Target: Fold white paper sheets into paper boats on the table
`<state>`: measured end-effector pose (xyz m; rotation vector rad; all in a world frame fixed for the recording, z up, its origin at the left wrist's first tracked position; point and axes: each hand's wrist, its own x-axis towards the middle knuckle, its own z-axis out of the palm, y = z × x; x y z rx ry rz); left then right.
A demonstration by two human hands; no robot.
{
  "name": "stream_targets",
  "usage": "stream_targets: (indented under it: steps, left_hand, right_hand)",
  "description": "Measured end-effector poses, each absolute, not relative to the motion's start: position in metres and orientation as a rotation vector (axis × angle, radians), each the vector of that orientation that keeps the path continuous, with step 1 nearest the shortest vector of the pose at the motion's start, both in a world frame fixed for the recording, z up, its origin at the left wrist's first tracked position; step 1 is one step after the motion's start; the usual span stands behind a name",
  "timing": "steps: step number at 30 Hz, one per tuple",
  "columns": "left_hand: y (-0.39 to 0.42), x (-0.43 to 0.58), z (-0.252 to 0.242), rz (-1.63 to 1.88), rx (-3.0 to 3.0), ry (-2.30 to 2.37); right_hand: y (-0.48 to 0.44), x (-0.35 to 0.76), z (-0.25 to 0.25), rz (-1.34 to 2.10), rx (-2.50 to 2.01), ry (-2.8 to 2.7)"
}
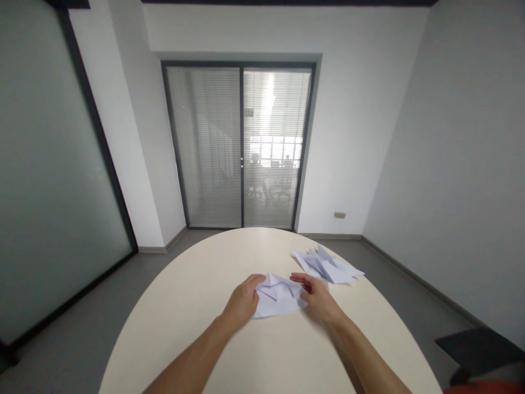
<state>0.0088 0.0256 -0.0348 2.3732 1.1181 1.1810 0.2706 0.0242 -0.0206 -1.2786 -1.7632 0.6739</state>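
Observation:
A partly folded sheet of white paper (276, 298) lies on the cream oval table (197, 323) in front of me. My left hand (244, 301) presses on the paper's left edge with curled fingers. My right hand (316, 297) holds the right edge, its fingers pinched on a fold. A small pile of folded white paper shapes (326, 266) rests on the table just beyond my right hand.
Glass sliding doors with blinds (241, 145) stand behind the table's far end. A frosted glass partition (45, 175) runs along the left, a plain wall on the right. A dark chair part (478, 347) shows at the lower right.

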Motion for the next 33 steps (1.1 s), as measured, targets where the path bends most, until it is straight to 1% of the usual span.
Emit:
stream_targets:
  steps: [4, 7, 12, 15, 19, 26, 33]
  left_hand:
    - [0.026, 0.008, -0.034, 1.164, 2.389, 1.124]
    - [0.025, 0.008, -0.032, 1.137, 2.401, 1.117]
    - [0.027, 0.008, -0.035, 1.132, 2.342, 1.122]
    - [0.029, 0.007, -0.038, 1.121, 2.272, 1.141]
    - [0.029, 0.003, -0.038, 1.116, 2.222, 1.13]
    - [0.03, -0.002, -0.034, 1.134, 2.143, 1.108]
    - [0.023, -0.005, -0.025, 1.056, 2.251, 1.133]
  right_hand:
    - [0.022, 0.269, -0.02, 0.651, -1.323, -1.784]
    - [0.019, 0.27, -0.015, 0.481, -1.367, -1.883]
    - [0.008, 0.271, 0.002, 0.162, -1.23, -2.166]
    - [0.004, 0.27, 0.007, 0.054, -1.212, -2.231]
    - [0.006, 0.269, 0.005, 0.17, -1.188, -2.183]
    - [0.002, 0.259, 0.004, 0.651, -1.128, -1.79]
    - [0.01, 0.26, -0.003, 0.611, -1.141, -1.517]
